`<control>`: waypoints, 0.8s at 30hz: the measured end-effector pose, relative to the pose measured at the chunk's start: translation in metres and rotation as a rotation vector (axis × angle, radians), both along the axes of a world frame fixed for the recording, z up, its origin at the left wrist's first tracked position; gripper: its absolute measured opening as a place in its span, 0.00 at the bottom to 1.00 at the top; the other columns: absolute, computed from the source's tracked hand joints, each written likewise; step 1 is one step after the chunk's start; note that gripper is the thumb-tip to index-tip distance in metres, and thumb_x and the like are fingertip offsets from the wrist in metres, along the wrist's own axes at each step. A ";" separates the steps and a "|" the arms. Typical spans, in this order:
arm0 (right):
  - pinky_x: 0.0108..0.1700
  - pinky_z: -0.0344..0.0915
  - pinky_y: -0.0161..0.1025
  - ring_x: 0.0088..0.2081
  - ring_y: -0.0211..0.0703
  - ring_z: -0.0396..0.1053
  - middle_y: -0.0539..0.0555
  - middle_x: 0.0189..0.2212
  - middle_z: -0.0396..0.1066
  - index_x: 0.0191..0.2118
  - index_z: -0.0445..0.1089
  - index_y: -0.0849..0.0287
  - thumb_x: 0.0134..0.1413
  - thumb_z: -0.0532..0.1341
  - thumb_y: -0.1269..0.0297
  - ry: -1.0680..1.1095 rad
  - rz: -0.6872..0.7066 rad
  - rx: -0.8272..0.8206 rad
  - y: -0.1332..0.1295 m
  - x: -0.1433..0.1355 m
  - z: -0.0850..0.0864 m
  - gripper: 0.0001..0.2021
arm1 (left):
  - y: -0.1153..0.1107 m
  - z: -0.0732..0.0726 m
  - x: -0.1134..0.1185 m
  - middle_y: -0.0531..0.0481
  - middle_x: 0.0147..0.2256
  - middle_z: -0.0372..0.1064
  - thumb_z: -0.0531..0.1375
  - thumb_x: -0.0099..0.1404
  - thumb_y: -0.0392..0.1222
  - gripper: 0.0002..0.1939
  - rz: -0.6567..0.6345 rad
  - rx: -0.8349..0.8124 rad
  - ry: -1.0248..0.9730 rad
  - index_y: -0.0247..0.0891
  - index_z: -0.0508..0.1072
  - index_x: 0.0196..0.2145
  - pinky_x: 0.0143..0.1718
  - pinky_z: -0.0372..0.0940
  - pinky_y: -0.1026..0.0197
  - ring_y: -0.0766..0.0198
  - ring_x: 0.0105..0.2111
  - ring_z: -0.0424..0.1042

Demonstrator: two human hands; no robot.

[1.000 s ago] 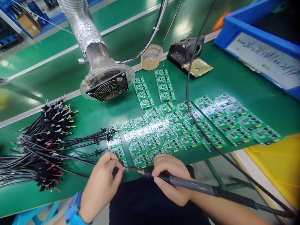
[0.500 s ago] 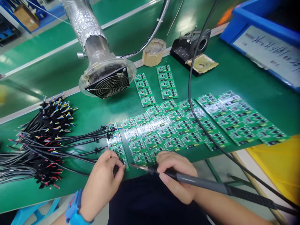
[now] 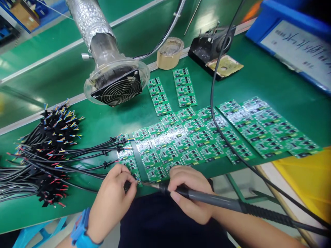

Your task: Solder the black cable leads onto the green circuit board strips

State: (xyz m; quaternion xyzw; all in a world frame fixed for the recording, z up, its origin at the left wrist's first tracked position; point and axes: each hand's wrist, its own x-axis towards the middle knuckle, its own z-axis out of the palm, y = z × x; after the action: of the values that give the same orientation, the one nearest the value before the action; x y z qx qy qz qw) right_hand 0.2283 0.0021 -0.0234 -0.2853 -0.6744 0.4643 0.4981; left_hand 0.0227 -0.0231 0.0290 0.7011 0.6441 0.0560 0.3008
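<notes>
Soldering iron (image 3: 217, 200), held in the right grip (image 3: 193, 182), has edged toward the left grip (image 3: 115, 196) pinching a cable (image 3: 127, 186), handwritten label (image 3: 297, 46) blurred.

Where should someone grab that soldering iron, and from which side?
Best by the front of the soldering iron's dark handle, from the person's right, where the right hand grips it. The handle is long and slim, slanting out that way, so fingers can wrap it; the bare metal tip points left, toward a circuit board, and may be hot.

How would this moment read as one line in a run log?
left hand: pinching at leftmost circuit board's near end; right hand: gripping soldering iron; iron tip: near left hand
</notes>
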 end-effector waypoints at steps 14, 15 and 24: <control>0.23 0.57 0.31 0.22 0.33 0.59 0.49 0.24 0.56 0.25 0.65 0.59 0.43 0.52 0.80 -0.182 0.354 -0.074 0.024 0.019 0.035 0.10 | -0.001 0.000 0.001 0.49 0.33 0.62 0.53 0.61 0.35 0.07 0.031 -0.008 -0.011 0.38 0.68 0.27 0.35 0.64 0.60 0.63 0.33 0.65; 0.23 0.57 0.31 0.22 0.32 0.58 0.49 0.24 0.56 0.24 0.65 0.59 0.42 0.51 0.80 -0.202 0.367 -0.078 0.024 0.018 0.035 0.10 | 0.000 0.000 0.001 0.49 0.32 0.62 0.53 0.60 0.35 0.07 0.031 -0.005 -0.010 0.38 0.68 0.26 0.35 0.64 0.60 0.63 0.33 0.65; 0.25 0.58 0.31 0.24 0.33 0.59 0.50 0.25 0.57 0.24 0.66 0.60 0.42 0.50 0.81 -0.276 0.386 -0.047 0.025 0.013 0.030 0.11 | 0.001 -0.001 0.002 0.48 0.32 0.62 0.53 0.61 0.34 0.07 0.022 0.003 -0.004 0.38 0.68 0.26 0.35 0.64 0.59 0.63 0.33 0.65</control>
State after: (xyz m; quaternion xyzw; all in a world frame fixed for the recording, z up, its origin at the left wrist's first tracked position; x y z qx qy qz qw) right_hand 0.2415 0.0270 0.0066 -0.2235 -0.7670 0.5232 0.2967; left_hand 0.0247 -0.0223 0.0279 0.6945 0.6510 0.0616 0.3002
